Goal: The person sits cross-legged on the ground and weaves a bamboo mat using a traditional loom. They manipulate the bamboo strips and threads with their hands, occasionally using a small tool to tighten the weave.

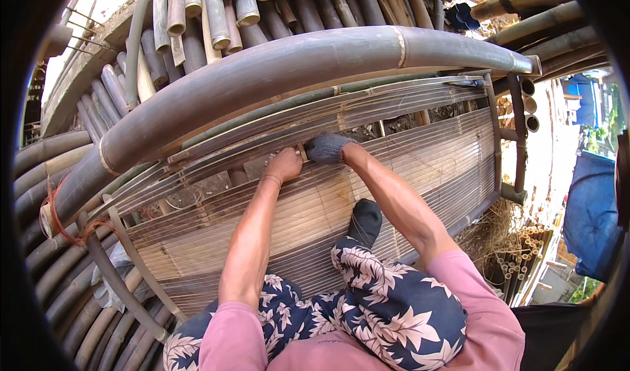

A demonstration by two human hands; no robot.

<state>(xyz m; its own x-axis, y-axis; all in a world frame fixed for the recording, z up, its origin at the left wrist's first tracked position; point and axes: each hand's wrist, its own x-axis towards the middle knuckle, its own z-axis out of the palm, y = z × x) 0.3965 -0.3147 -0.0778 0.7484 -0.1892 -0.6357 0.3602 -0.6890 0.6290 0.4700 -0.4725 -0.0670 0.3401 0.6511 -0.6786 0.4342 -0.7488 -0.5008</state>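
Note:
My left hand [286, 164] is bare, with a thin band round the wrist. It is closed at the upper edge of the fixed slats on a bamboo slat bench [426, 154]; what lies in its fingers is hidden. Close on its right, my right hand [327, 149] wears a dark grey glove and is curled closed at the same edge, its grip hidden too. Just beyond both hands lie several long, thin bamboo slats [226, 138], more loosely spaced. Between them and the fixed slats, a gap [207, 192] shows crosspieces and the ground below.
A thick bamboo pole [262, 69] arches along the bench's far side. Stacked bamboo poles [216, 13] lie behind it, with more poles [72, 305] at left. My dark-socked foot [365, 221] rests on the slats. Orange cord [62, 217] wraps the pole's left end. A blue tarp [594, 213] hangs at right.

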